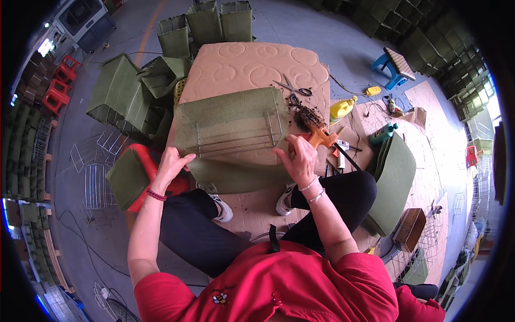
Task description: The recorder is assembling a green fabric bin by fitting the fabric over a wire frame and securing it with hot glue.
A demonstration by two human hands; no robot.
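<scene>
A green felt-like sheet (230,115) lies across the padded, cardboard-coloured work surface (252,61), its near part hanging over the front edge. On the sheet rests a thin wire frame (236,140). My left hand (176,162) pinches the sheet's left edge near the front. At the opposite edge, my right hand (298,158) has its thumb and fingers closed on the sheet. Just beyond my right hand lies an orange glue gun (321,136) with dark, crusted residue beside it. Two pairs of scissors (294,89) lie farther back.
Green fabric boxes (120,88) stand to the left, with bare wire frames (99,185) on the floor. On the right are a yellow bottle (342,109), a green bottle (382,133), stacked green sheets (396,180) and a blue-legged stool (394,67). A red stool (145,161) sits by my left knee.
</scene>
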